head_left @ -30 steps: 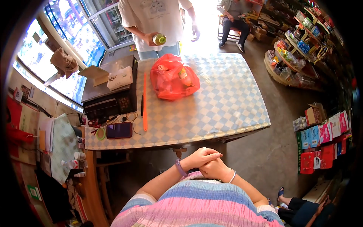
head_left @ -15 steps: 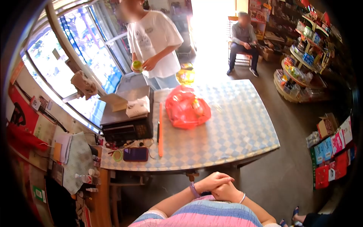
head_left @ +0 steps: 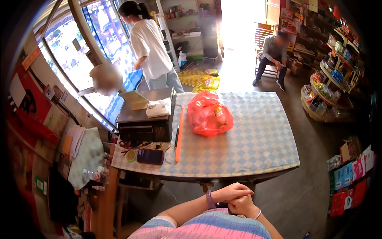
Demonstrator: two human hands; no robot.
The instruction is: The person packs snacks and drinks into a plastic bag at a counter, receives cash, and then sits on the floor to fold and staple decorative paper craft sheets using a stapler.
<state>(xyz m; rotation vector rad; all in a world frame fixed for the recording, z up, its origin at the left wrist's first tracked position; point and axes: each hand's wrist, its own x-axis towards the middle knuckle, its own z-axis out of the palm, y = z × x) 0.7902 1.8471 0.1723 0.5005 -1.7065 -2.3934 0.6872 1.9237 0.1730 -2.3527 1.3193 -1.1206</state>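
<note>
My left hand [head_left: 234, 192], with a purple bangle at the wrist, lies over my right hand [head_left: 243, 205], which wears a silver bangle. Both are clasped in front of my body, below the table's near edge, and some fingers are hidden. The checked tablecloth [head_left: 254, 151] covers the table ahead of me. On it stands a red plastic bag [head_left: 205, 121] with a packaged item [head_left: 219, 115] showing at its side. A long orange stick [head_left: 179, 137] and a dark pen-like thing [head_left: 176, 137] lie left of the bag. A phone [head_left: 150, 156] rests near the front left corner.
A dark box-shaped machine [head_left: 145, 133] with a tissue pack [head_left: 158, 108] on top occupies the table's left end. Behind it stands a person in a white shirt [head_left: 149, 47]. Another person [head_left: 272, 55] sits by the doorway. Shelves [head_left: 322, 95] line the right side.
The standing person has turned toward the window; the green item seen in their hands is out of sight. The seated person leans forward. My view has shifted; my hands stay clasped.
</note>
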